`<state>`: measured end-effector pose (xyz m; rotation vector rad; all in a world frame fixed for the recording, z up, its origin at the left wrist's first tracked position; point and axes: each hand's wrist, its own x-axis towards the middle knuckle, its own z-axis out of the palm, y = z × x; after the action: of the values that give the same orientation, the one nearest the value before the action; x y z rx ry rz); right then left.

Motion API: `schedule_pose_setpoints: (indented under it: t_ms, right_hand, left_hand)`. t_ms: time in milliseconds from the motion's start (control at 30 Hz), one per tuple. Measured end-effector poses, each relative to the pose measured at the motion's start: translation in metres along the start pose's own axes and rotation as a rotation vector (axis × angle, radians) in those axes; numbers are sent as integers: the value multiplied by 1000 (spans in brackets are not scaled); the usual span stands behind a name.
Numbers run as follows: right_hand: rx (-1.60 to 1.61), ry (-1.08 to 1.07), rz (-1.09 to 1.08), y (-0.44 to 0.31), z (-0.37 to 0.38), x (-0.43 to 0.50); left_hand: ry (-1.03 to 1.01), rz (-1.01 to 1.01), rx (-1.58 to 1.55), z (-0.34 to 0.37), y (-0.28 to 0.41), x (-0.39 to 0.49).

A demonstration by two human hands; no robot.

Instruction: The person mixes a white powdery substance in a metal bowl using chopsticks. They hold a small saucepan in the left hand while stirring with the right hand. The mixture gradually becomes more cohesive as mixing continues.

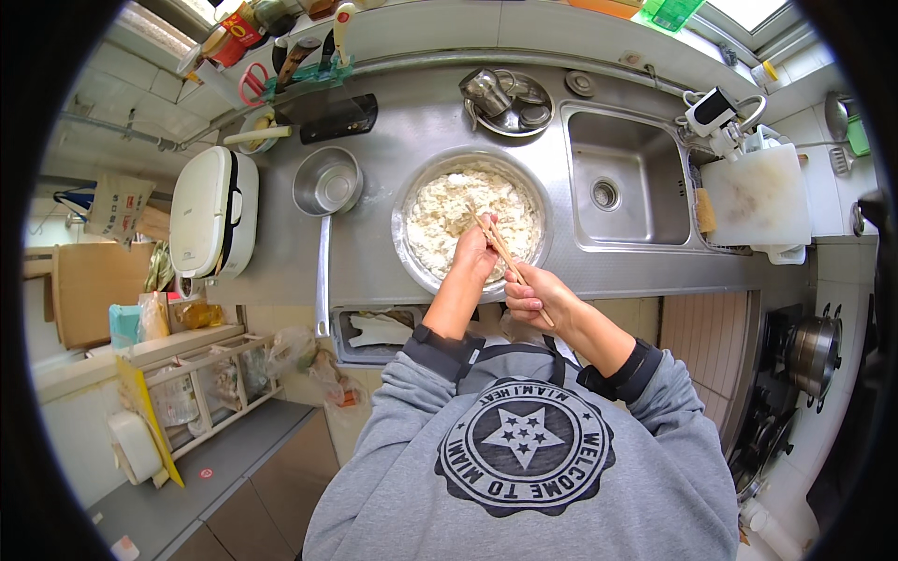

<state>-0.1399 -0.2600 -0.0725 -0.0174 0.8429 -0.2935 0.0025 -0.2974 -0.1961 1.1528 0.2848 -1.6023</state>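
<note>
A round metal bowl (402, 217) stands on the steel counter in front of me, holding shaggy, crumbly flour dough (438, 221). Over the dough, my left hand (478, 251) has its fingers closed around the lower part of a pair of wooden chopsticks (506, 257). Bits of dough seem to cling near the chopstick tips. My right hand (541, 294) grips the same chopsticks at their upper end, just past the bowl's near rim. The left fingertips are partly hidden by the chopsticks.
Left of the bowl sits a steel dipper (328, 181), its long handle reaching past the counter's front edge. Farther left is a white lidded appliance (203, 210). A steel basin (515, 130) with a metal mug stands behind; the sink (631, 182) and a cutting board (758, 200) lie right.
</note>
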Motion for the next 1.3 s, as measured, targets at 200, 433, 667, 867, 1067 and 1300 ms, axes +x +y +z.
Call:
schedule_pose_setpoints:
  t_ms: [200,433,667,867,1067,1300]
  right_hand:
    - [-18,-5,43,0,-1,-3]
    - [-229,84,-73,-16,-14,11]
    - [-897,264,-347,-7,-30,19]
    - [-1078,384,-404,-18,-33,31]
    - [-1197,415,-554,-13,-37,42]
    - [-1244,443,-438,-5,-47,36]
  left_hand:
    - [-56,-17,-83,-12,2,11]
    - [-208,-64,82,-10,-19,-22]
    - [-80,67,140,-10,-4,-26]
    - [-285,46,131,-10,-18,-38]
    - [-270,32,170,-12,-15,-35]
    - [-86,53,76,-8,3,-16]
